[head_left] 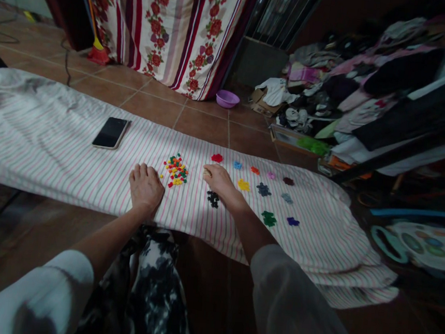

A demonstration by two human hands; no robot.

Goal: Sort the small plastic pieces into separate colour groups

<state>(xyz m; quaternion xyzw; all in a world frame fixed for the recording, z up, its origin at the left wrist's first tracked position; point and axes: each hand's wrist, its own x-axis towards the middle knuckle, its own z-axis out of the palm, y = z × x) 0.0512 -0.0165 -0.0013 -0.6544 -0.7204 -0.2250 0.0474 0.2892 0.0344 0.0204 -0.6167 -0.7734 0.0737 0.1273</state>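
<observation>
While flat on a striped bedsheet, a loose heap of small multicoloured plastic pieces, with no clear long axis, at 2 o'clock from the left hand, the nearer one. Left fingers slightly apart on the sheet, just beside the heap. Right fingers together, any held piece too small to tell; right hand farther off, heap at 9 o'clock, dark pieces at 6 o'clock.

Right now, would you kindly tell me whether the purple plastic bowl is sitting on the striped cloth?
No, the purple plastic bowl sits on the tiled floor beyond the striped cloth.
</observation>
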